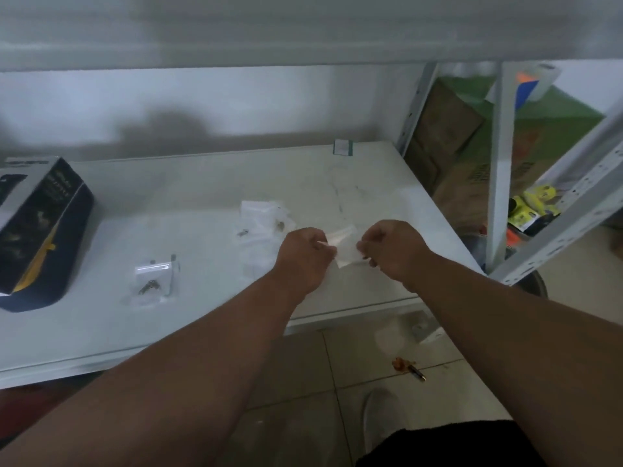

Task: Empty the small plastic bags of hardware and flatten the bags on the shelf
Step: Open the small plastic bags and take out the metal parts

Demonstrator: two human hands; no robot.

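- Both my hands are up just right of frame centre, over the white shelf (209,183). My left hand (303,254) and my right hand (391,247) sit close together, not touching, each with fingers curled in a pinch on one end of a small clear plastic bag (342,246).
- The bag is stretched between the two pinches, held above the shelf's near right part. It looks flat and see-through; I can make out no hardware in it, though the blur leaves that unsure.
- Step in hand, as I judge it: opening or pulling this bag taut, either to tip out its contents or to smooth it before laying it down.
- At centre frame, just up and left of my left hand, lies a loose heap of clear bags (263,214) with a few small dark bits of hardware (243,232) beside it.
- Lower left of centre: another small bag (155,278), with metal pieces showing inside, so not yet emptied.
- Far left: a dark box with yellow print (40,227), tilted on the shelf.
- Back edge of the shelf, upper centre-right: a small pale card or packet (343,147), too blurred to name.
- Next move calls for: lowering the held bag onto a bare patch of shelf, pressing it flat with straight fingers, then reaching left for the filled bag.
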